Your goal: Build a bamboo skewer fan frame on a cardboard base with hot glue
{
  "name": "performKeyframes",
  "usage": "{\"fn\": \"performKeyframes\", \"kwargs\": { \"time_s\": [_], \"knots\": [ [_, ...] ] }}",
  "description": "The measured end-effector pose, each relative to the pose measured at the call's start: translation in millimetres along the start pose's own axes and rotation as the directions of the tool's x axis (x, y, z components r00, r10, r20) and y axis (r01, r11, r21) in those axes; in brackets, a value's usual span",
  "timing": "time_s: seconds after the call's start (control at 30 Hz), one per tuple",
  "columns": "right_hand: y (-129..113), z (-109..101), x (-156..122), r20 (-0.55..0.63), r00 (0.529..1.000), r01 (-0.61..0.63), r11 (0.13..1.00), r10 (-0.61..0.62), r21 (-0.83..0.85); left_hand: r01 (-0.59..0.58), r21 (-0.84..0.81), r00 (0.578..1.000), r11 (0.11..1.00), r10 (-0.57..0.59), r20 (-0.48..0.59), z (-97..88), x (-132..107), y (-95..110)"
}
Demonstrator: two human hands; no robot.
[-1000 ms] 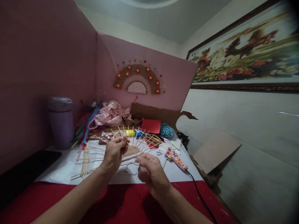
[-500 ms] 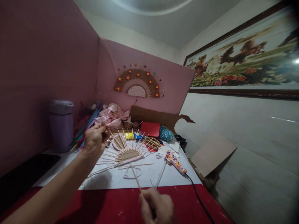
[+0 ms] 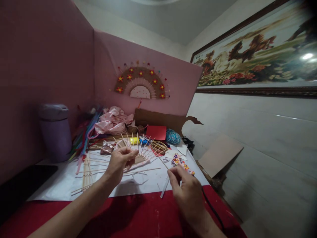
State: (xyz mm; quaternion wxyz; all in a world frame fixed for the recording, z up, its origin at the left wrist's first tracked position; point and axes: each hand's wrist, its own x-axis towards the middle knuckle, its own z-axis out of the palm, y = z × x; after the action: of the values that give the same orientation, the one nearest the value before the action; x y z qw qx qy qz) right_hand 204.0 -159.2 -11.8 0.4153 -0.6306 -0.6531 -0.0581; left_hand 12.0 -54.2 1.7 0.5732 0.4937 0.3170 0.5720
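Observation:
A half-finished fan of wooden skewers (image 3: 145, 152) lies on white paper (image 3: 148, 183). My left hand (image 3: 120, 162) hovers over the fan's left side with its fingers curled in and pinched together; what they hold is hidden. My right hand (image 3: 186, 187) is lower right, over the red cloth (image 3: 138, 215), closed in a pinch on a thin skewer (image 3: 163, 163) that points up and left toward the fan. A flower-patterned glue gun (image 3: 182, 164) lies just beyond the right hand. A white glue stick (image 3: 164, 188) rests beside that hand.
Loose skewers (image 3: 86, 172) lie at left. A purple lidded cup (image 3: 54, 130), coloured pipe cleaners (image 3: 83, 140), pink cloth (image 3: 112, 120), red card (image 3: 156, 132) and blue yarn (image 3: 172, 136) stand behind. A finished fan (image 3: 140, 83) hangs on the pink board. Cardboard (image 3: 219, 154) leans at right. The gun's black cord (image 3: 211, 208) trails off.
My left hand came back from the upper left to the fan. My right hand rose from the bottom edge and moved right with the skewer. The view shifted slightly.

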Motion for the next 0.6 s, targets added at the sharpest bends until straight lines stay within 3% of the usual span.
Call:
{"fn": "performKeyframes", "kwargs": {
  "time_s": [0.13,0.27,0.6],
  "knots": [
    [20,-4,17,0.138,0.988,-0.014,0.937,0.066,-0.350,-0.030,0.120,0.999,0.992,0.026,0.030,-0.6,-5,-16],
    [28,9,28,0.267,0.949,0.010,0.833,0.166,-0.553,-0.031,0.178,0.998,0.983,0.021,0.058,1.7,-7,-23],
    [34,33,58,0.368,0.907,0.086,0.767,0.203,-0.636,0.005,0.338,0.997,0.941,-0.031,0.072,5.9,-15,-23]
  ]
}}
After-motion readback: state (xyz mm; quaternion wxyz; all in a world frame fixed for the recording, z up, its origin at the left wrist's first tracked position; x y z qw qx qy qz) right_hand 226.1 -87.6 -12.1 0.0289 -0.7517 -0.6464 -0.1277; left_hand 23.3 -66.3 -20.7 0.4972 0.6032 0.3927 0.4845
